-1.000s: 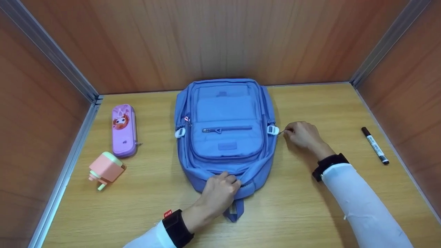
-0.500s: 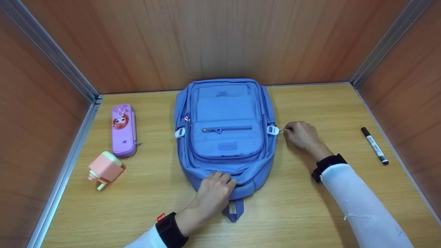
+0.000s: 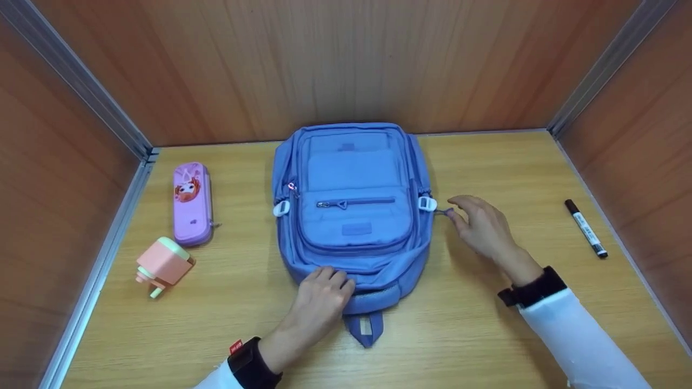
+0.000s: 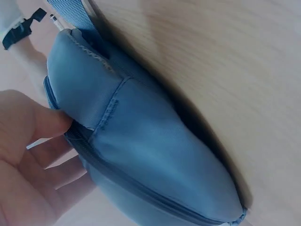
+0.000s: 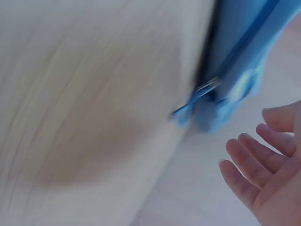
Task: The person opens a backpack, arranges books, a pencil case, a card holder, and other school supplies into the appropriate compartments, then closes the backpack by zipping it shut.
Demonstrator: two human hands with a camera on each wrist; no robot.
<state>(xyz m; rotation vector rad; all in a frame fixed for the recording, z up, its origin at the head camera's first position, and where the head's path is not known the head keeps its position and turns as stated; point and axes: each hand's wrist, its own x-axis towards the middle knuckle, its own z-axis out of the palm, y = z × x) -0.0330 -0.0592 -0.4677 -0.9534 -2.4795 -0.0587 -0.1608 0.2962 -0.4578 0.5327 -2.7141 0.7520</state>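
From here I see the left hand [image 3: 316, 302] pinching the bag [image 3: 354, 219] at its near end; the right hand [image 3: 484, 227], fingers parted, grips nothing beside the zip pull [image 5: 192, 100].

Light is soft; faint shadows lie on the flat, yellowish wooden counter [image 3: 497, 162]; right wrist view is blurred.

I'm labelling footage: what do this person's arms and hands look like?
The left hand and right hand are ungloved. The left wristband is black with a red tag, its pale marks too small to read; the right wristband is black, no tag showing. The left sleeve and right sleeve are white.
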